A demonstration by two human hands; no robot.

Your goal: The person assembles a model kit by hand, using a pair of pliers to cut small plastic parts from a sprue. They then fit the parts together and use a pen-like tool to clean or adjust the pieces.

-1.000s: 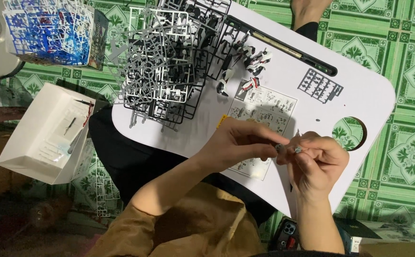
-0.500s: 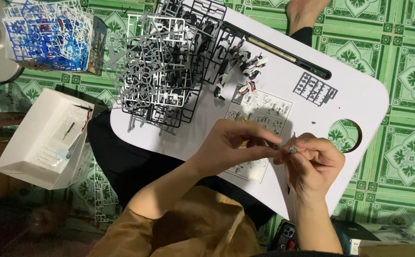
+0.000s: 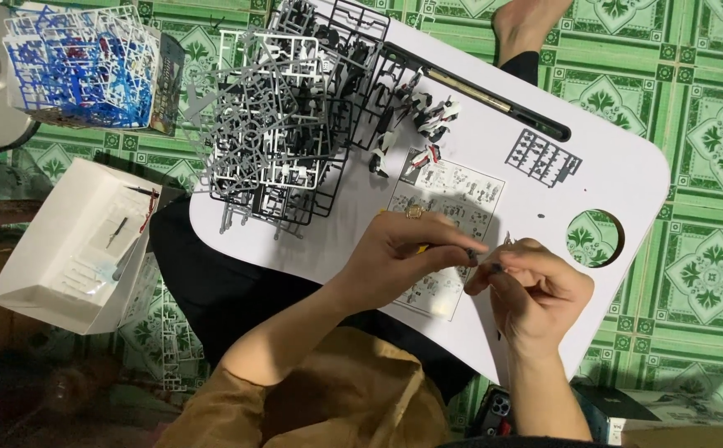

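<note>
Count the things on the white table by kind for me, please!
Piles of grey and black part frames: 1
Small dark frame lying alone: 1
Half-built figures: 1 group
Instruction sheets: 1
Long dark tools: 1
Total: 5
The left hand and right hand pinch one tiny part above the table.

Left hand [image 3: 411, 253] palm down, fingers extended rightward, tips pinched together. Right hand [image 3: 536, 286] curled, thumb and forefinger pinched, tips meeting those of the left. Both forearms bare, converging toward the shared pinch point from below.
</note>
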